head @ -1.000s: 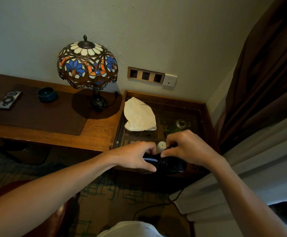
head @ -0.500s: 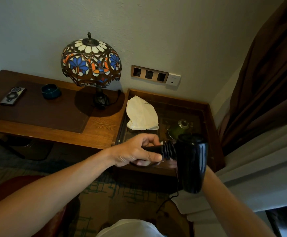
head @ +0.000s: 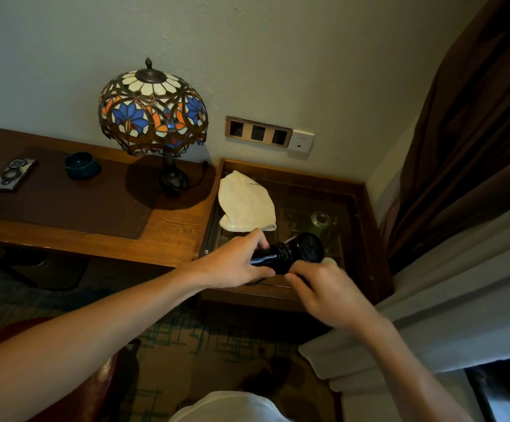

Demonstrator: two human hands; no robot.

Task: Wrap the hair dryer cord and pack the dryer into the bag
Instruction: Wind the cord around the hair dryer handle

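Left hand [head: 237, 263] is curled firmly around the handle of the glossy black plastic hair dryer [head: 290, 252], steadying it above the glass-topped wooden surface [head: 366, 226], probably for winding. Right hand [head: 328, 295], fingers bent and pinched, seems to guide the cord onto the coils; the cream cloth drawstring bag [head: 246, 205] lies just beyond.

We see the lamp [head: 153, 117] at the desk's [head: 171, 236] back right corner, bowl [head: 82, 165] left of it. The bag [head: 246, 205] lies at the side table's [head: 369, 214] back left. Both hands, left hand [head: 235, 263] and right hand [head: 329, 293], hold the dryer [head: 293, 252] over its front edge.
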